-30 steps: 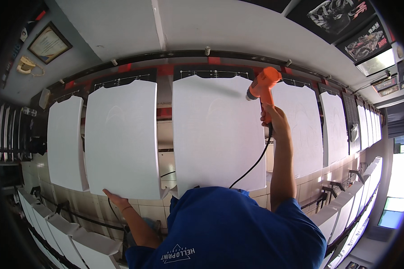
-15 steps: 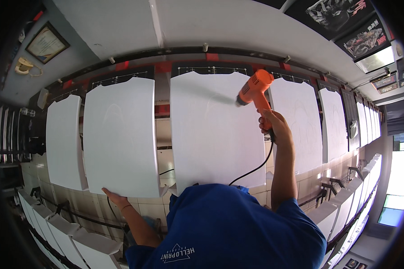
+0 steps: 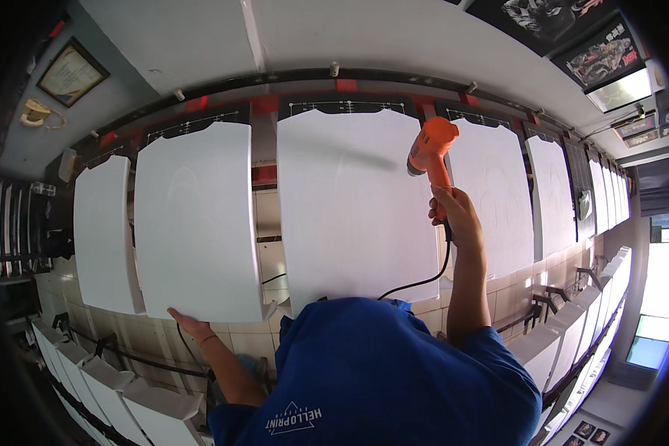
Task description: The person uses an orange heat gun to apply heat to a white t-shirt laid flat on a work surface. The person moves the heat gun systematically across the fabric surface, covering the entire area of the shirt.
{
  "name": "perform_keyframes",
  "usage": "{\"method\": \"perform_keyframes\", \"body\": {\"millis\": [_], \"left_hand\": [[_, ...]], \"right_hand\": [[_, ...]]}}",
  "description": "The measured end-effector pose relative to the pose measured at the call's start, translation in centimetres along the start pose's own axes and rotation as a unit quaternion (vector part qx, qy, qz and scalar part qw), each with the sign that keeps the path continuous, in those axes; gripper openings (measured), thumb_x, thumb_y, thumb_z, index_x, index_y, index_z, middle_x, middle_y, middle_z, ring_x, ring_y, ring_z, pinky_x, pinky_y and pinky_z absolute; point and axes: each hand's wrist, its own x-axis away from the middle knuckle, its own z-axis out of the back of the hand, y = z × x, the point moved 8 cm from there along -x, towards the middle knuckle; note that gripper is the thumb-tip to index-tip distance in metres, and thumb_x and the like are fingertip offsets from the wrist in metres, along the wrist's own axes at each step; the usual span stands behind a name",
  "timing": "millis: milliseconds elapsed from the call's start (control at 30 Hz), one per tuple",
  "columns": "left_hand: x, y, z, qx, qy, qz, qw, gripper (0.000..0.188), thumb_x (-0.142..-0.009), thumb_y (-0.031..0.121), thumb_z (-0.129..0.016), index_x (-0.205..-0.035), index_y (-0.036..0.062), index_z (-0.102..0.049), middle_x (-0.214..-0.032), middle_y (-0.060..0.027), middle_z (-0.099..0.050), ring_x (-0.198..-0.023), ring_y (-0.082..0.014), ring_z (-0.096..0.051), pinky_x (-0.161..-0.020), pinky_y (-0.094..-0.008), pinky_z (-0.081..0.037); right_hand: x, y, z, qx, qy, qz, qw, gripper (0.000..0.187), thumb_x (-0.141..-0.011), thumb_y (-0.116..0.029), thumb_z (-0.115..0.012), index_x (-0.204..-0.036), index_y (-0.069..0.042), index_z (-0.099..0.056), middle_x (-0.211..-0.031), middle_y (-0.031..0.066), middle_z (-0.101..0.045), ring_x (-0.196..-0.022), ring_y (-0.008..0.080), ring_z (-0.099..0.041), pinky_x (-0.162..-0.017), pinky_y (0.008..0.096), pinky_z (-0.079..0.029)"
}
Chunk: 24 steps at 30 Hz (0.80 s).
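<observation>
My right hand (image 3: 456, 213) is closed round the handle of an orange heat gun (image 3: 432, 146). Its dark nozzle points left and down over the right edge of the middle white fabric panel (image 3: 349, 223), where a soft shadow falls. A black cord (image 3: 416, 285) curves from the handle back toward my blue shirt. At the near edge of the white fabric panel on the left (image 3: 193, 208), my left hand (image 3: 191, 325) grips the border with its palm partly turned up; its other fingers are hidden beneath. Each panel lies smooth over a dark board.
More white panels stand in line at far left (image 3: 104, 230) and on the right (image 3: 490, 201). A dark rail (image 3: 275, 76) runs along the back, by the wall. Behind me on both sides are further rows of white-covered boards (image 3: 163, 401). Tiled floor (image 3: 273, 260) shows between panels.
The heat gun has shifted a little to the right, its nozzle now nearer the middle panel's right edge. My left hand stays at the left panel's near edge. The view has moved slightly.
</observation>
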Motion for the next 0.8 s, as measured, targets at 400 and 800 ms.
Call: {"method": "perform_keyframes", "body": {"millis": [400,800], "left_hand": [[-0.1,0.0,0.1,-0.002,0.009,0.001,1.000,0.068,-0.099,0.053,-0.036,-0.147,0.0053,-0.028,-0.150,-0.0133,-0.034,-0.133,-0.0321,-0.039,-0.109,-0.0420,-0.038],[1.4,0.5,-0.9,-0.016,0.019,-0.011,1.000,0.068,-0.101,0.051,-0.032,-0.147,0.0009,-0.027,-0.151,-0.0154,-0.032,-0.134,-0.0336,-0.036,-0.111,-0.0425,-0.033]], "right_hand": [[2.4,2.0,0.9,0.003,0.000,-0.020,1.000,0.035,-0.091,-0.033,-0.061,-0.101,0.001,-0.059,-0.073,0.0024,-0.057,-0.061,0.0099,-0.057,-0.054,0.0233,-0.046],[4.7,3.5,1.6,-0.018,0.004,-0.037,0.999,0.032,-0.092,-0.034,-0.060,-0.094,-0.002,-0.058,-0.073,0.0023,-0.058,-0.061,0.0111,-0.059,-0.052,0.0235,-0.047]]}}
